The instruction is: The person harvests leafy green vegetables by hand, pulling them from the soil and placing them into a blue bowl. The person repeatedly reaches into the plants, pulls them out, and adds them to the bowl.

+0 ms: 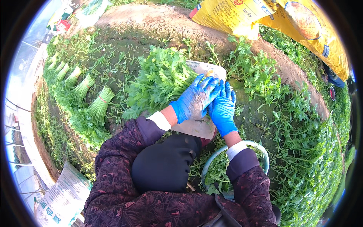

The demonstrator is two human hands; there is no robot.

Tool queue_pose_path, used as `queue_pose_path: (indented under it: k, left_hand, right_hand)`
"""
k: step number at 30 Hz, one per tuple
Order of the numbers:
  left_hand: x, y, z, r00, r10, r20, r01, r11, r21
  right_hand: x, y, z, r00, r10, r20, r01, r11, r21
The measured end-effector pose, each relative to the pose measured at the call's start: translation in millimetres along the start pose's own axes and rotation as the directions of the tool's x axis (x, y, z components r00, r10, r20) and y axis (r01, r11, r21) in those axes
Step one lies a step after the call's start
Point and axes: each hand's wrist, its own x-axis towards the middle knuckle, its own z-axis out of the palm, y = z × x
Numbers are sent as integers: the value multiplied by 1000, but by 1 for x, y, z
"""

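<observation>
A loose heap of leafy greens with lobed leaves (161,76) lies over a pale board (195,129) in front of me, its stems pointing right. My left hand (195,98), in a soiled blue glove, rests palm down over the stems with its fingers spread. Beside it, my right hand (224,106), in a blue glove, lies along the stem ends, fingers almost straight and touching the left fingertips. Whether either hand grips stems underneath is hidden. At the left stand several bundles of greens tied with red bands, the nearest being one bundle (101,103).
A pale round hoop or basin rim (266,157) with greens inside is below my right forearm. Growing greens (300,159) fill the right side. Yellow printed sacks (232,17) lie beyond a bare soil ridge (158,17). A white printed sack (63,195) is at lower left.
</observation>
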Motion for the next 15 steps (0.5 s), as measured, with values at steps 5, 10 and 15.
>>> queue_pose_path:
  k: [5, 10, 15]
  left_hand:
    - [-1, 0, 16, 950, -88, -300, 67, 994, -82]
    - [-10, -11, 38, 949, -185, -255, 153, 979, -137]
    - [-12, -7, 47, 940, -236, -245, 203, 967, -154]
  right_hand:
    - [-1, 0, 2, 998, 21, 52, -16, 995, -103]
    - [0, -4, 0, 999, 35, 38, -32, 997, -67]
    - [-2, -5, 0, 999, 45, -7, -45, 998, -46]
